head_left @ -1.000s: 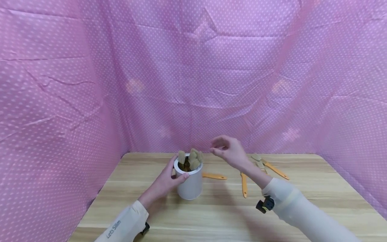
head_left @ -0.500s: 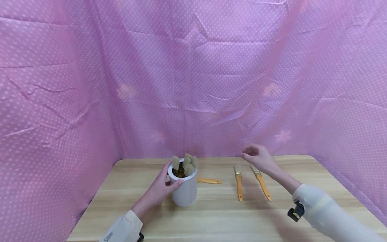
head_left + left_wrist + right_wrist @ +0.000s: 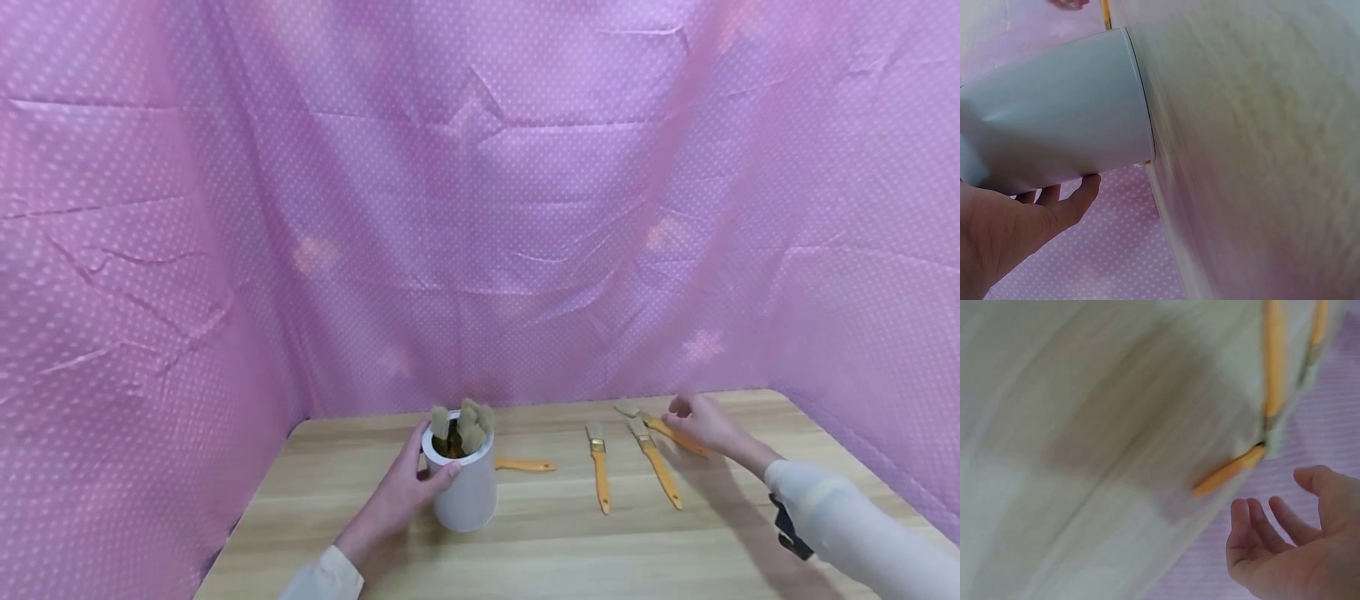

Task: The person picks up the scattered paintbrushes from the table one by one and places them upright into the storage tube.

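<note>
Paintbrushes with orange handles lie loose on the wooden surface (image 3: 540, 533); more stand bristles-up in a white cup (image 3: 467, 487) at about 10 o'clock from where I sit. My left hand (image 3: 401, 496) grips the cup, thumb at the rim and fingers round the far wall. The left wrist view shows the cup's base flat on the surface and my fingertips (image 3: 1082, 190) past its side.

My right hand (image 3: 701, 423) is out at 2 o'clock, fingers loosely spread and holding nothing. It hovers at the handle of the farthest brush (image 3: 667, 431), which lies slanted near the back edge. I cannot tell whether a fingertip touches it. The right wrist view is blurred: open palm, relaxed fingers (image 3: 1254, 528), orange handles beyond them.

Two more brushes lie between that one and the cup: one (image 3: 599, 467) at 12 o'clock, nearly straight; one (image 3: 656, 465) just right of it, slanted. A fourth handle (image 3: 525, 465) pokes out from behind the cup, toward 3 o'clock.

Risks, as I judge them:
- The handle is slim and lies flat, so a hasty pinch could skid it toward the pink dotted curtain (image 3: 480, 208) at the back edge.
- My sleeve (image 3: 832, 517) passes close over the slanted brush and could drag it.
- The cup looks well filled, so another handle could jam against the bristles (image 3: 461, 419) and tip the cup if my left hand loosens.
</note>
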A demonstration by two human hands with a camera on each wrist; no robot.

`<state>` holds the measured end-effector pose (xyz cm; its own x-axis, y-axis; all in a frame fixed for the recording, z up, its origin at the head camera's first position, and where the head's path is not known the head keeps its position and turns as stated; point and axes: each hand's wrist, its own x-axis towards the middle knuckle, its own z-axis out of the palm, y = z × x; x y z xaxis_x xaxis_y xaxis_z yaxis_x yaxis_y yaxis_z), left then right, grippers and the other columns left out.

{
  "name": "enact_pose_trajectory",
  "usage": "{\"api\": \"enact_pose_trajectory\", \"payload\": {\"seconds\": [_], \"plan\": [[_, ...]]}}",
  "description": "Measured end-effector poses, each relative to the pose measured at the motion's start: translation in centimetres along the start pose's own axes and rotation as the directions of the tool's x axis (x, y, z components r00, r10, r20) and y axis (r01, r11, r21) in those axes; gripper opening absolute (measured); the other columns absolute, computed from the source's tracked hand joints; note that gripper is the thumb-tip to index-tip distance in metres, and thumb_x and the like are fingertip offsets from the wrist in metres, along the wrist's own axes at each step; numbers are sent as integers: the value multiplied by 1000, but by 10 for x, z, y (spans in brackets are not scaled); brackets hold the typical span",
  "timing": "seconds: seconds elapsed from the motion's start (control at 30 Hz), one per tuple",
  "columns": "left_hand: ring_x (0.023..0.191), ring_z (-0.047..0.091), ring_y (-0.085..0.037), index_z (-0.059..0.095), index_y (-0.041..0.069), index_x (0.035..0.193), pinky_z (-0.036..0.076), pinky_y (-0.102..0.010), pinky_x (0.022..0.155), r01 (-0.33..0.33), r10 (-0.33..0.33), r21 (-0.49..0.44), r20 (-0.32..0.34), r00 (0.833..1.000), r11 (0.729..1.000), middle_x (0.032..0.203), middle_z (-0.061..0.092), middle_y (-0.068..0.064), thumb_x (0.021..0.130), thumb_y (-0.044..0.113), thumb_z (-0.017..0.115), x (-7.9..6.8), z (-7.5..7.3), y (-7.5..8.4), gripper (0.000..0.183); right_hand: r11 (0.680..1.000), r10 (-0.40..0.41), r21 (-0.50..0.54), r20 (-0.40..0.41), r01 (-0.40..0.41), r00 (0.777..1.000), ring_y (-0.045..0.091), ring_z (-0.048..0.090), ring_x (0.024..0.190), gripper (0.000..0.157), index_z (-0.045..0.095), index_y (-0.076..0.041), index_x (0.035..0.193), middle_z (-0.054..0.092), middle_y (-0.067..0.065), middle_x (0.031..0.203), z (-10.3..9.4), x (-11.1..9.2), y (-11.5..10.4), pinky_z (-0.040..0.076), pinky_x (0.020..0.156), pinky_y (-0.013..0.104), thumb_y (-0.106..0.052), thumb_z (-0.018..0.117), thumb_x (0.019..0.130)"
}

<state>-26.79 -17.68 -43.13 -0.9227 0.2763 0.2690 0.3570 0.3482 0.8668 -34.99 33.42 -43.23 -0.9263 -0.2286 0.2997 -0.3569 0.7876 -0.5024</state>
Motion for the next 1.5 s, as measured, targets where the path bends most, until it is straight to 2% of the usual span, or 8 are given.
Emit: {"api": "enact_pose_trajectory", "payload": {"seconds": [0.17,0.33,0.6,0.77,0.93,1.13,1.37,1.5], "plan": [[148,24,-37,11,12,164,36,-60,109,-10,10,-3,-5,1000,1000,164,22,-15,96,43,71,3,-1,0,96,999,34,-33,72,-32,997,37,65,90,33,64,11,107,68,18,95,2,5,18,55,79,54,-20,69,97],[147,25,-35,11,16,164,37,-60,109,4,-4,5,1,1000,1000,164,22,-13,96,44,70,2,-1,-1,95,999,35,-37,95,-32,995,36,65,90,32,66,11,105,68,19,96,8,9,17,55,79,54,-20,71,95],[147,26,-34,12,14,164,38,-59,109,15,-15,2,8,1000,1000,164,22,-13,96,43,71,-1,1,0,95,994,90,-69,136,-82,987,27,62,78,23,68,10,95,69,18,91,17,11,14,56,70,46,-12,70,91],[148,25,-34,10,12,164,38,-58,109,11,-11,4,12,1000,1000,165,20,-14,96,43,71,-2,1,0,96,995,53,-91,123,-42,991,20,54,65,7,71,3,81,67,9,79,21,12,12,51,58,38,-2,70,85],[149,23,-35,9,13,164,38,-60,109,5,-5,0,17,1000,1000,165,19,-12,96,44,70,-3,1,-2,96,997,58,-64,122,-51,991,17,46,57,9,71,-2,75,59,3,70,25,10,12,40,51,31,1,67,83],[148,23,-33,10,16,164,37,-61,109,4,-4,-3,19,1000,1000,165,20,-10,96,43,71,-2,1,-1,95,996,87,-20,101,-85,991,24,58,75,9,73,7,89,69,17,91,23,11,12,55,67,43,2,69,83],[148,24,-35,9,14,164,37,-62,109,7,-7,0,16,1000,1000,165,19,-12,96,42,71,-3,2,2,96,993,110,24,68,-112,992,23,58,73,9,70,5,85,66,7,80,17,10,7,51,64,36,0,73,77],[148,25,-35,10,12,164,37,-61,109,4,-4,2,12,1000,1000,165,20,-15,96,41,71,-2,1,2,96,991,121,59,41,-123,992,23,58,73,8,68,5,84,65,8,79,12,11,1,51,63,34,3,72,77]]}}
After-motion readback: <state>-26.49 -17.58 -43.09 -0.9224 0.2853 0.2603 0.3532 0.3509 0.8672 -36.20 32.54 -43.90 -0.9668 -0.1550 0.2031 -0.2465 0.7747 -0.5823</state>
